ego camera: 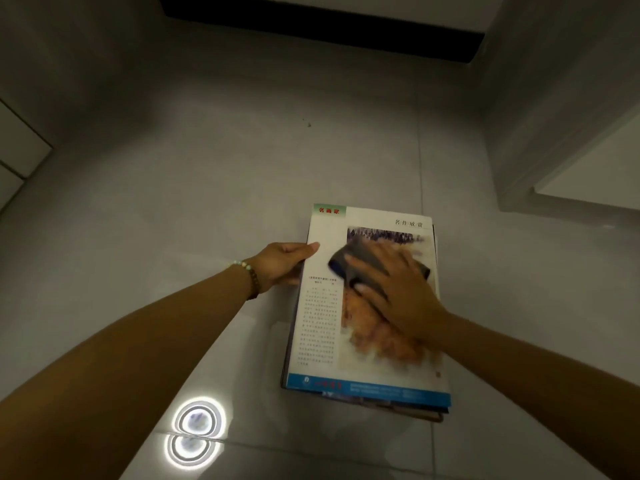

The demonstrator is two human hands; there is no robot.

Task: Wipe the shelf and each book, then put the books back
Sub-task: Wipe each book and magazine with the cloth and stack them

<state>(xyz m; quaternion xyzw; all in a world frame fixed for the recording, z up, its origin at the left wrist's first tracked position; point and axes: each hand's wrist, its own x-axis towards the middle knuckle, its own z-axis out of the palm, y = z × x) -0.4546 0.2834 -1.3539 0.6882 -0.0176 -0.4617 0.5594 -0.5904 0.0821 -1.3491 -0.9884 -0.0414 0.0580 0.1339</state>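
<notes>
Our two bare forearms reach in from the bottom corners of the view, above a glossy grey tiled floor [138, 202]. Beside our left arm the tiles mirror two bright rings of light [197, 419], one just above the other, with a tile joint running between them.

A little further out, right of centre, a stack of books [398, 408] lies flat on the floor. Only its edges show along the near and right sides. The book [322, 341] on top faces up. Its cover is white, with a blue band along the near edge, a column of small print down the left, a brownish picture on the right and a green tab with red characters at the far left corner.

Our right hand [398, 292] lies palm down on the picture with its fingers spread, pressing a dark grey cloth [360, 261] flat against the cover. Hand and cloth are slightly blurred.

Our left hand [280, 263] grasps the book's left edge, with the thumb on top of the cover and the fingers curled beneath. A bracelet [248, 271] of pale and brown beads circles that wrist.

Beyond the books, a small dark speck [309, 125] sits on the bare tiles. A white cabinet [588, 174] rises at the far right, and white panels [17, 143] edge the left. At the very top, a black band [322, 26] runs beneath a white surface; we cannot tell what it is.
</notes>
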